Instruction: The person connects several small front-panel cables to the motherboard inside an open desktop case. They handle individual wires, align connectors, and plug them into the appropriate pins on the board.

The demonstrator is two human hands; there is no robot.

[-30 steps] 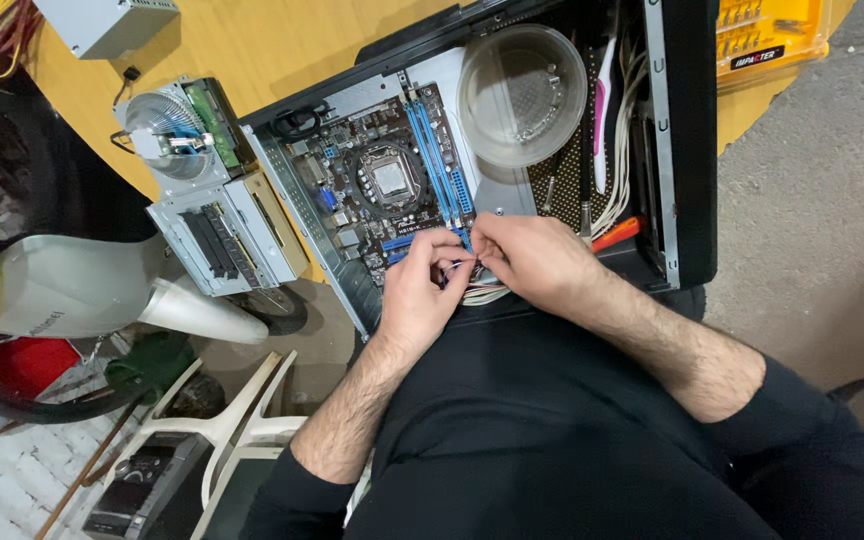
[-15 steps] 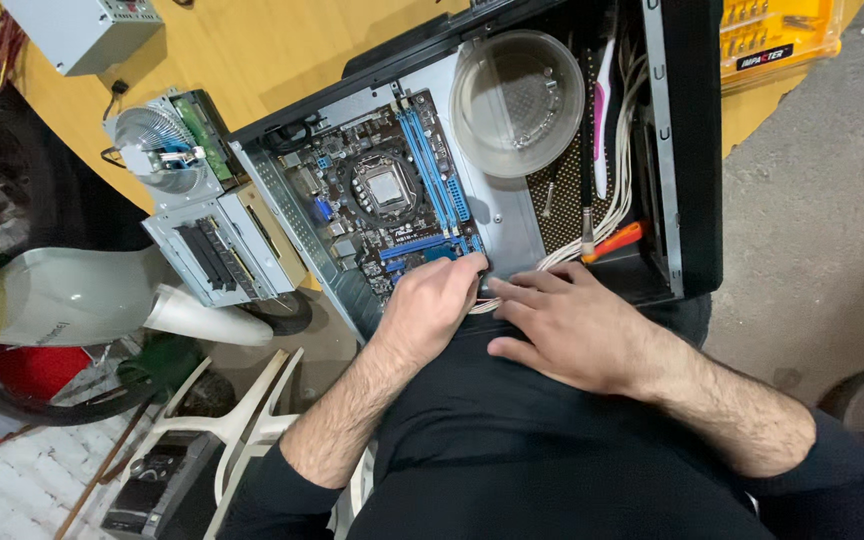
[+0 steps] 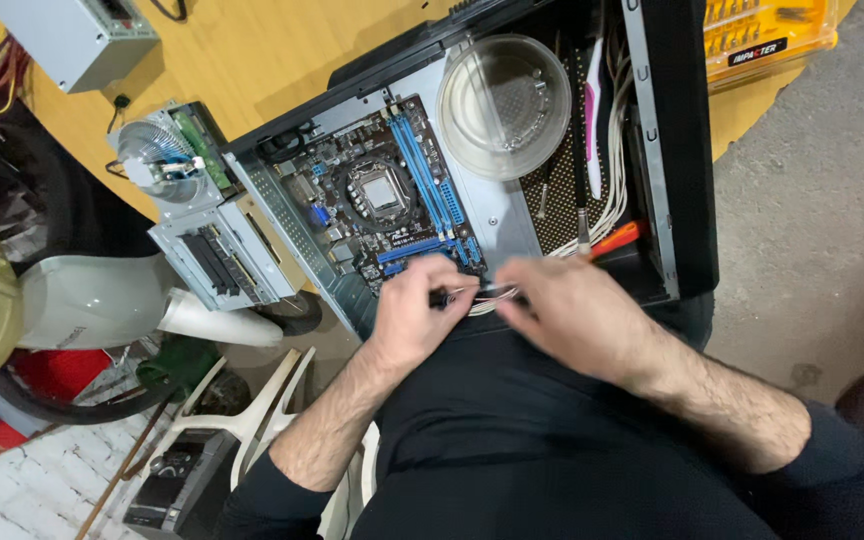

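My left hand (image 3: 414,305) and my right hand (image 3: 574,310) met at the near edge of the open computer case (image 3: 677,150), both pinching a small bundle of thin cables (image 3: 482,294) that ran between them. My left fingers were closed together on the dark connector end; my right fingers were closed on the pale wires just at 3 o'clock from it. The picture was blurred there, so I could not tell how many wires I held.

The cable bundle lay just at 6 o'clock from the motherboard (image 3: 377,200), touching or nearly touching its lower edge by the blue slots (image 3: 422,170). At 1 o'clock from my hands a clear plastic bowl (image 3: 505,105) sat inside the case, beside a run of white cables (image 3: 614,175) and a pink-handled tool (image 3: 592,130). An orange-handled tool (image 3: 620,238) rested at 1 o'clock from my right hand, near it.

At 10 o'clock from my left hand, outside the case, a drive cage (image 3: 214,255) stood on the wooden table (image 3: 252,50), with a cooler fan (image 3: 152,150) beyond it. A yellow bit box (image 3: 767,35) sat at 1 o'clock, well apart.
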